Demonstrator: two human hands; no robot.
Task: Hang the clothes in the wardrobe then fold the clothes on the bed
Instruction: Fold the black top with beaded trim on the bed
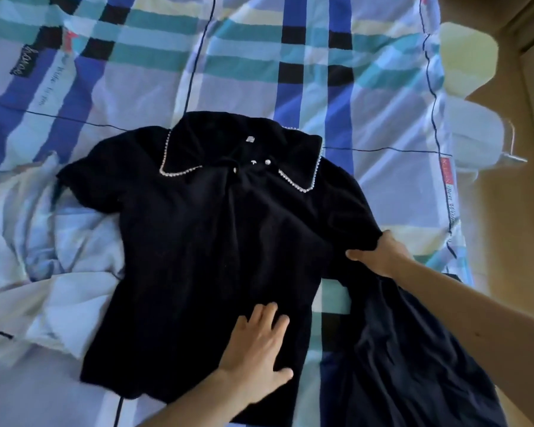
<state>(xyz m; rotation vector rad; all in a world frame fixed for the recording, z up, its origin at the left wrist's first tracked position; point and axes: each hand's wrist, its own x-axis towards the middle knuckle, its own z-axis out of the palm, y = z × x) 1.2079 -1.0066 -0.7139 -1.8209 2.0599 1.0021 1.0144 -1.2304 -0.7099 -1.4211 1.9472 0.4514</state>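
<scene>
Soft, limp, light black pearl-collared shirt (216,229) lies face-up on bed (259,57) just ahead of both hands: left hand (259,343) pressed flat, fingers spread, on its hem; right hand (379,252) gripping the sleeve edge, probably the best hold for folding inward.

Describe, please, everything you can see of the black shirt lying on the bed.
The black shirt lies front up, spread flat on the plaid bedsheet, collar away from the person. Its collar is edged with pearl-like beads; small pale buttons sit at the neck. The left hand presses flat on its lower part; the right hand grips one sleeve.
</scene>
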